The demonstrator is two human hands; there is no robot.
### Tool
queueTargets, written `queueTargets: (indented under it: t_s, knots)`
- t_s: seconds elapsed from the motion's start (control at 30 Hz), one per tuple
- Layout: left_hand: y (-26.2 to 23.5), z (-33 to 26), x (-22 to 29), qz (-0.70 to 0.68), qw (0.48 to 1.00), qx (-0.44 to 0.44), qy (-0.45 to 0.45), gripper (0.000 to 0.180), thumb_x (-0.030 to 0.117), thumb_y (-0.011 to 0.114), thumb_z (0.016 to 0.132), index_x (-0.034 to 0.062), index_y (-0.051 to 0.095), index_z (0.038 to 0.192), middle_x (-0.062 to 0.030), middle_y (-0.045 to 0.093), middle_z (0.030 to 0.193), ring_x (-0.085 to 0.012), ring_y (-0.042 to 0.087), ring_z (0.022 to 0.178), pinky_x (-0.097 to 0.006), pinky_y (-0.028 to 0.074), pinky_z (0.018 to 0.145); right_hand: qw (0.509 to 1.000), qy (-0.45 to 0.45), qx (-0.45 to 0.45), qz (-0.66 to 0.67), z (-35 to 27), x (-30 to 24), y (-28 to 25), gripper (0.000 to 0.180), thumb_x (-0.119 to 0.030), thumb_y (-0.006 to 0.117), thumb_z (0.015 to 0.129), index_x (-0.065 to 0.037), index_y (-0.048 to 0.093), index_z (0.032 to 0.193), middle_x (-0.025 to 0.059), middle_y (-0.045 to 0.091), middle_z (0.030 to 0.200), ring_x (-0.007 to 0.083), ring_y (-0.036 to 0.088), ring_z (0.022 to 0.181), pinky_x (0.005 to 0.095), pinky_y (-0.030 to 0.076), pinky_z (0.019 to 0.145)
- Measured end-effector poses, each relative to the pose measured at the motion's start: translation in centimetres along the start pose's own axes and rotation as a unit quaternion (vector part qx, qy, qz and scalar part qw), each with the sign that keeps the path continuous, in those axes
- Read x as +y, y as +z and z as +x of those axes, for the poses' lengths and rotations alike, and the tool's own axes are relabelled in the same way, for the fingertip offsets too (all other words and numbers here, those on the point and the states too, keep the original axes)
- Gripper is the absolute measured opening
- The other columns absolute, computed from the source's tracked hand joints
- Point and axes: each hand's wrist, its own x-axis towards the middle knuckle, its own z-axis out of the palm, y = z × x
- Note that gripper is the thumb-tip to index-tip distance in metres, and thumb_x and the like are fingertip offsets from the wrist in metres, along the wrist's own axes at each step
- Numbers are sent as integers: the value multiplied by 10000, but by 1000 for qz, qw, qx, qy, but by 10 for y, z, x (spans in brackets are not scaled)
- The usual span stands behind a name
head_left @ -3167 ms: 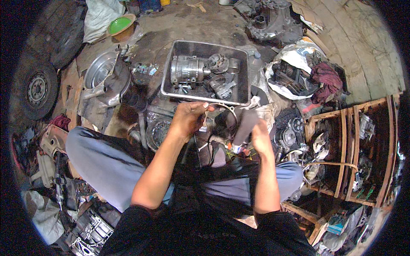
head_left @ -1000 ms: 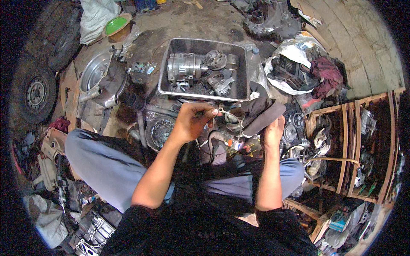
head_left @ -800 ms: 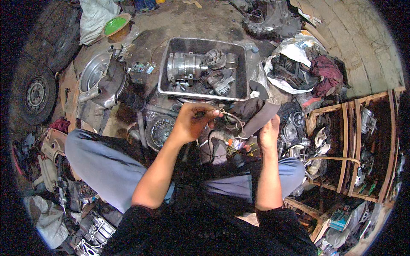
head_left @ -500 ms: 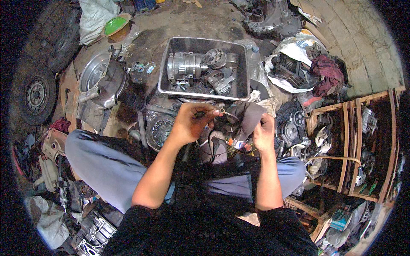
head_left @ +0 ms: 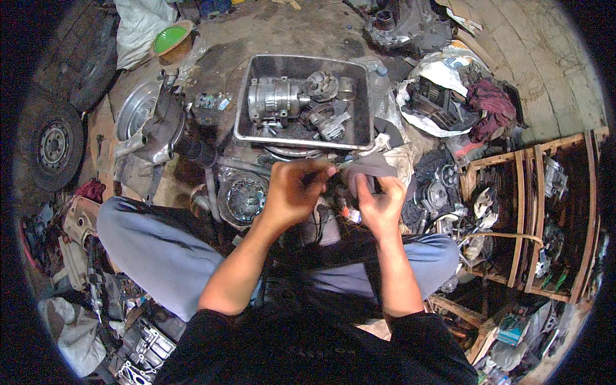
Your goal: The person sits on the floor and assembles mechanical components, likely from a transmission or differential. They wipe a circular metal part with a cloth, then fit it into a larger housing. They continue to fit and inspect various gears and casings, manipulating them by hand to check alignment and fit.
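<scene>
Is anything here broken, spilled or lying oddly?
Nothing is plainly spilled. The oddest sight is the metal tray: it sits tilted on other parts rather than flat, holding a silver cylindrical unit. Loose machine parts crowd the ground around both hands.

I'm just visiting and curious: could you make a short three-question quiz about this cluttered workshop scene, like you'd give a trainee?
1. True or false: the metal tray beyond the hands holds machine parts, among them a silvery cylindrical unit.
2. What does the right hand hold?
A. a grey cloth
B. a hammer
C. a green bowl
3. Fill in: the green bowl sits at the far ____ of the scene, near a white sack.

Key:
1. True.
2. A. The left hand grips a small dark part next to it; what that part is cannot be told.
3. Left.
</scene>
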Motion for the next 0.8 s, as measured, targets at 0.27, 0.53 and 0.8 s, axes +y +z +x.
queueTargets:
  t_s: [0.27, 0.53, 0.8]
  knots:
    - [-17, 15, -4, -32, 976, -58, -205, 140, 119, 673, 926, -7, 730, 946, -80, 700, 759, -112, 631, 671, -285, 492, 625, 940, 287, 62, 172, 2, 49, -29, 372, -364, 567, 984, 1, 625, 1025, 24, 627, 908, 127, 577, 843, 287, 465, 732]
    - [-17, 13, -9, -69, 980, -30, -183, 147, 110, 658, 940, -17, 730, 956, -60, 684, 717, -74, 579, 620, -254, 466, 555, 929, 274, -235, 79, 6, 24, -27, 151, -44, 542, 795, 55, 636, 861, 115, 662, 800, 171, 590, 767, 363, 466, 666]
    - [-8, 10, -8, -40, 987, 21, -154, 157, 128, 674, 930, -13, 736, 961, -53, 708, 761, -77, 573, 645, -255, 470, 592, 946, 233, -75, 212, 1, 16, -4, 144, -27, 590, 898, 26, 595, 764, 29, 574, 688, 101, 512, 667, 303, 438, 591]
